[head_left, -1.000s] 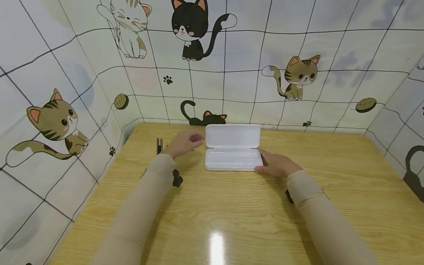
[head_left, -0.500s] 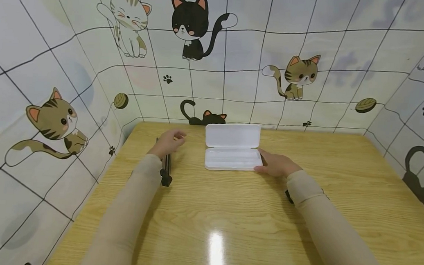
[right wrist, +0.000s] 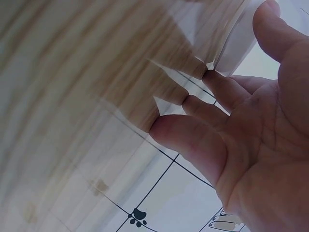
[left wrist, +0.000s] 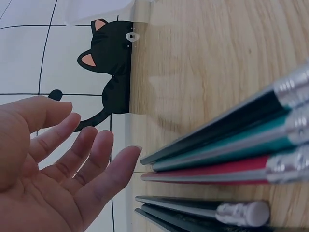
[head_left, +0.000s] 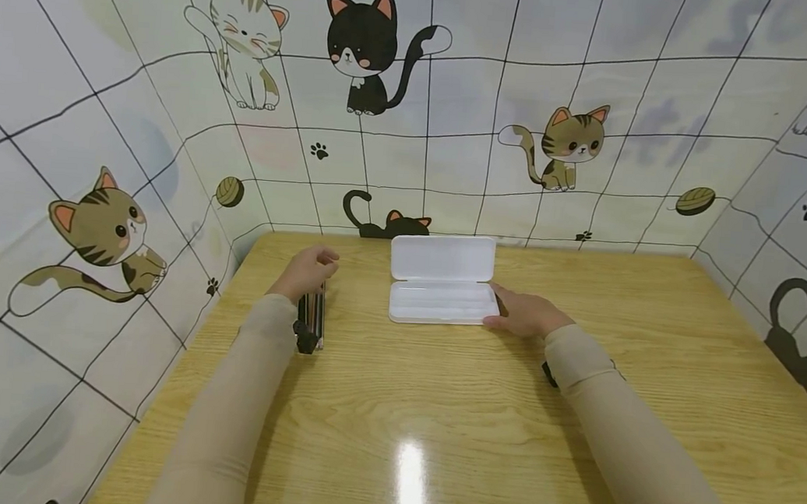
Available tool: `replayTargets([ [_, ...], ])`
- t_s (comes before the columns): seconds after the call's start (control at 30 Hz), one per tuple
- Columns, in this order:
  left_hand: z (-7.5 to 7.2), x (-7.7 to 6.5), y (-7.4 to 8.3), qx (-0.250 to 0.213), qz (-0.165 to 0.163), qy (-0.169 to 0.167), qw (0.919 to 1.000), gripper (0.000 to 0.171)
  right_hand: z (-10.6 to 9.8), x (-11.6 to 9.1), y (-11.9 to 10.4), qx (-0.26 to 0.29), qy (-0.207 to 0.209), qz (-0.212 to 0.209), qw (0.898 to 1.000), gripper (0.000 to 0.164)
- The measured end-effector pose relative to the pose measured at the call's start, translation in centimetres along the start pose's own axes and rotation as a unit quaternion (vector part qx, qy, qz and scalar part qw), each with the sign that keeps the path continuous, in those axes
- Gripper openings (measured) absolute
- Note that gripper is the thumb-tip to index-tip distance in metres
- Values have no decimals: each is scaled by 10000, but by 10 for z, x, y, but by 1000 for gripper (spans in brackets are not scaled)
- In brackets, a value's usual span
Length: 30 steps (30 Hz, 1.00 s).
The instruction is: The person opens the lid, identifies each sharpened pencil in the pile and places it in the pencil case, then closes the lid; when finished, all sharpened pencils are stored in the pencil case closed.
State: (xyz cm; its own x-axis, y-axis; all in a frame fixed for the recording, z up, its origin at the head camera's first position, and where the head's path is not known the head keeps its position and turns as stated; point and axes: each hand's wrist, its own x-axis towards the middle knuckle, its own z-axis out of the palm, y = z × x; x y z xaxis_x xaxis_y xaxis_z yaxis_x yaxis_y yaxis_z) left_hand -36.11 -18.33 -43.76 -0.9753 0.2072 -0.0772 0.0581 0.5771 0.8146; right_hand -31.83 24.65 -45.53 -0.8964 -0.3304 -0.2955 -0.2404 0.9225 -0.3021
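Note:
A white pencil case stands with its lid raised, and its inside shows bare white compartments. At its right end my right hand holds it, thumb at the front corner; in the right wrist view the thumb and fingers flank the white case. My left hand hovers over the far ends of several pencils, holding nothing. From the left wrist, its fingers look loosely bent beside a red pencil, a teal pencil and darker ones with silver ferrules.
The wooden table meets a cat-print cloth wall just behind the case. Similar cloth hangs along the left and right sides. A black camera mount on the left wrist covers part of the pencils.
My left hand has moved left, away from the case, to above the pencils, and more of them now shows. The right hand and the case have stayed in place.

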Motion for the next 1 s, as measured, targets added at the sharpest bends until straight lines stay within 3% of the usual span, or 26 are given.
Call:
replayTargets([
  [0.27,1,0,0,17,-35,-159,9999,41,1,0,1,22,-36,58,10000,89],
  [0.63,0,0,-4,453,-20,-119,9989,40,0,-2,-4,-71,15,1,10000,88],
  [1.0,6,5,-7,450,-138,-124,9988,39,1,-2,-5,-111,2,56,9999,87],
])
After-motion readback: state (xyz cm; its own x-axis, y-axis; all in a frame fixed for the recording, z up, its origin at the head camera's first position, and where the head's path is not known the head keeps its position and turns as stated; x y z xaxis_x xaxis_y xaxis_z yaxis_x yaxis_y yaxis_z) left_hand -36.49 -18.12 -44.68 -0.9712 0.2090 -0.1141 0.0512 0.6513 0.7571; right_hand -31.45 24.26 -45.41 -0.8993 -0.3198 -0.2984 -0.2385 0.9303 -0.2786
